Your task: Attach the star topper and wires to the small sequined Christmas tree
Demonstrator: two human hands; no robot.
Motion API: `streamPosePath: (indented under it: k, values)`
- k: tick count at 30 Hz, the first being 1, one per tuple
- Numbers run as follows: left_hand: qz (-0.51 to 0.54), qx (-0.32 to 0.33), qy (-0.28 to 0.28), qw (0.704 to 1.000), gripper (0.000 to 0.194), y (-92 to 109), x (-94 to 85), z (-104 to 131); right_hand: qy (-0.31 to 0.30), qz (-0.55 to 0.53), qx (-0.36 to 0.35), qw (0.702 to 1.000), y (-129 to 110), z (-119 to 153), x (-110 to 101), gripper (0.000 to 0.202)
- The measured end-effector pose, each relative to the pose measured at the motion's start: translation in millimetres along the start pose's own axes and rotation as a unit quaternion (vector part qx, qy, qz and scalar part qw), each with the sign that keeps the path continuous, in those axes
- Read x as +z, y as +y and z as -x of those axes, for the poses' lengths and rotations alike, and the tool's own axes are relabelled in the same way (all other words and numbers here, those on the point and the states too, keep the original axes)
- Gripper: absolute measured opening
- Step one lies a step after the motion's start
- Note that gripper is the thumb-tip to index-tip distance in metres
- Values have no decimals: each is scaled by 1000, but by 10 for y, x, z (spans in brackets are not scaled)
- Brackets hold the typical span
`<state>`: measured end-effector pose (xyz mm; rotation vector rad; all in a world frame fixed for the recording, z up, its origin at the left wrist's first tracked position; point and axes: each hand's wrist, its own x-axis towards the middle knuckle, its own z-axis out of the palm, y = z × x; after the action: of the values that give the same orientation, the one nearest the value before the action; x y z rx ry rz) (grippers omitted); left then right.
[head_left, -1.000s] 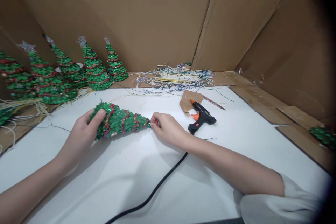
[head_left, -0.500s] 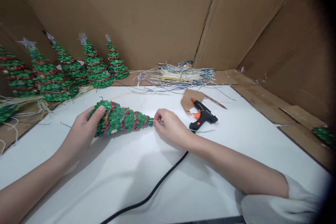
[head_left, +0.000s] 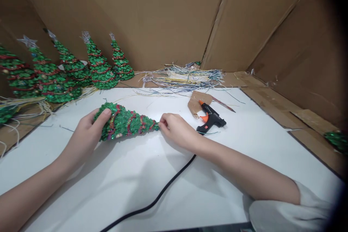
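Note:
A small green Christmas tree (head_left: 130, 122) with red garlands lies on its side above the white tabletop, its narrow tip pointing right. My left hand (head_left: 91, 127) grips its wide base, thumb on top. At the tip, the fingertips of my right hand (head_left: 174, 127) are pinched together on a thin wire, most of it hidden by the hand. A thin green wire (head_left: 213, 133) shows again beyond my right wrist. Just past that hand rests a black and orange glue gun (head_left: 211, 119), its nozzle on a piece of brown cardboard (head_left: 196, 103).
Several finished-looking trees (head_left: 99, 67) with clear star tops stand at the back left. A heap of thin wires (head_left: 187, 78) lies along the back cardboard wall. A black cord (head_left: 163, 190) crosses the table's front. A pointed stick (head_left: 224, 104) lies beside the cardboard piece.
My right fingers have shifted slightly left, closer to the tree's tip, and the wire behind my wrist has moved a little left. The left hand keeps its hold on the tree.

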<state>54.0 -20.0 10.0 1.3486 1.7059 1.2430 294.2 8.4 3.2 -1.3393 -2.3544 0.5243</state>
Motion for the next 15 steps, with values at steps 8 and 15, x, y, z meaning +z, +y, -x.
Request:
streamPosePath:
  k: [8,15]
  values:
    - [25,-17,-16,999,44,-16,-7,-19,-51,12,16,999,38,-23,-126,16]
    - [-6,9,-21,1000,44,-29,4,-5,-32,41,14,999,-42,0,-71,17]
